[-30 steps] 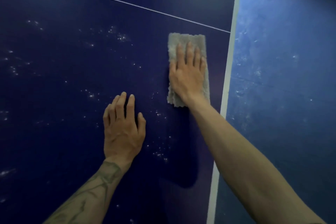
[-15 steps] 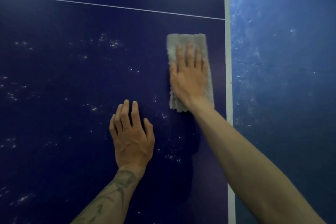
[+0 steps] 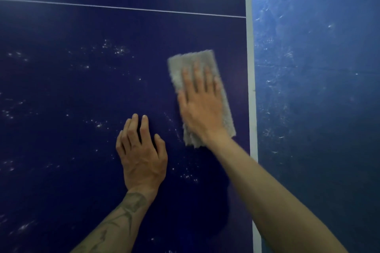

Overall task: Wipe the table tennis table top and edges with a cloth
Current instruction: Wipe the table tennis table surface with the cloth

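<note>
Right hand [image 3: 202, 107] presses cloth [image 3: 192, 61] on table [image 3: 61, 88].

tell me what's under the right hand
A grey cloth lies flat under the right hand, whose straight fingers press it onto the blue table top. The cloth's middle and the table beneath it are covered, so any dust there cannot be seen.
</note>
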`<state>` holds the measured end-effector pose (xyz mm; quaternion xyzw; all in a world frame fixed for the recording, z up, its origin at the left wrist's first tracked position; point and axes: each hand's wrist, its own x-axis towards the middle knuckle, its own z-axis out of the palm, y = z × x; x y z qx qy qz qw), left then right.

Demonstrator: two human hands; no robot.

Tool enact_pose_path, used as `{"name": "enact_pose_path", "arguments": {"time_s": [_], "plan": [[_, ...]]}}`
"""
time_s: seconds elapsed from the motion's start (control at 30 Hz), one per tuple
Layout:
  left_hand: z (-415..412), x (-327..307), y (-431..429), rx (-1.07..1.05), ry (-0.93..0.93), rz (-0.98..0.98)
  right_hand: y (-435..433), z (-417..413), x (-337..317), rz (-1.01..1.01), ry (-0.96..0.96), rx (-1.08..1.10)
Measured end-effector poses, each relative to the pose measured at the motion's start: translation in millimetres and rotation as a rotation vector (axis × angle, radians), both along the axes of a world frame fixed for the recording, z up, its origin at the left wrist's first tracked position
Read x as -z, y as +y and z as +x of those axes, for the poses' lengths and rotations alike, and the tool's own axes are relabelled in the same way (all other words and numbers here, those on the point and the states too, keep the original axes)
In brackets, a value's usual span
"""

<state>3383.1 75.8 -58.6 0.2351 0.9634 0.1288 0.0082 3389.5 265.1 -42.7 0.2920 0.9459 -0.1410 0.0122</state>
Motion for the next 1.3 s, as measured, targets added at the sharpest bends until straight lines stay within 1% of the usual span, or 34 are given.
{"name": "enact_pose_path", "arguments": {"time_s": [0.03,0.07,0.1,0.13,0.2,0.3,0.33,0.37,0.4,0.43,0.5,0.53,0.57,0.6,0.67,0.73,0.8,0.83,0.87,0.97,1.0,1.03,1.07,1.13,1.23,1.27,1.3], "plan": [[0,0,0,-0.001,0.001,0.005,-15,13,2,0.031,-0.006,-0.119],[0,-1,0,-0.002,0.002,0.008,-23,30,3,0.045,-0.011,-0.191],[0,-1,-1,0.002,-0.001,0.013,-24,47,3,0.045,-0.023,-0.204],[0,-2,-1,0.006,-0.009,0.019,-19,61,2,0.044,-0.043,-0.163],[0,-4,-1,0.014,-0.016,0.02,-1,71,-2,0.056,-0.075,-0.009],[0,-8,-4,0.024,-0.041,0.056,11,37,-8,0.008,-0.058,0.211],[0,-9,-7,0.042,-0.05,0.077,5,22,-9,-0.013,-0.041,0.259],[-1,-9,-13,0.068,-0.044,0.089,-7,8,-9,-0.025,-0.031,0.261],[-1,-10,-22,0.096,-0.026,0.088,-22,0,-8,-0.028,-0.025,0.211],[0,-10,-35,0.12,-0.004,0.078,-40,1,-7,-0.013,-0.021,0.112],[3,-11,-62,0.144,0.022,0.053,-73,21,-4,0.039,-0.026,-0.134],[4,-11,-74,0.15,0.022,0.038,-80,35,-4,0.04,-0.031,-0.2],[6,-11,-84,0.157,0.015,0.026,-78,47,-5,0.032,-0.042,-0.204],[7,-10,-91,0.165,0.008,0.02,-70,56,-7,0.027,-0.055,-0.156],[5,-6,-99,0.183,0.009,0.007,-49,59,-10,0.019,-0.083,0.013],[4,-1,-102,0.195,0.01,0.0,-36,42,-10,0.001,-0.075,0.186],[3,3,-102,0.193,0.012,-0.006,-39,11,-9,-0.007,-0.044,0.278],[3,3,-103,0.186,0.01,-0.008,-49,-2,-9,-0.014,-0.037,0.262],[3,3,-103,0.182,0.011,-0.002,-61,-12,-7,-0.012,-0.029,0.202],[2,0,-102,0.194,0.009,-0.007,-101,2,-4,0.051,-0.032,-0.183],[2,-1,-102,0.19,0.008,-0.01,-104,16,-3,0.059,-0.036,-0.276],[2,-1,-102,0.187,0.005,-0.011,-100,31,-3,0.054,-0.048,-0.304],[3,-1,-102,0.189,0.001,-0.013,-89,42,-4,0.053,-0.06,-0.271],[1,0,-102,0.19,-0.002,-0.022,-60,41,-6,0.053,-0.074,-0.099],[1,3,-103,0.199,-0.003,-0.039,-38,-6,-10,0.006,-0.058,0.167],[1,3,-103,0.199,0.0,-0.042,-44,-24,-10,-0.016,-0.047,0.183],[1,4,-103,0.199,0.002,-0.045,-55,-38,-11,-0.023,-0.045,0.142]]}}
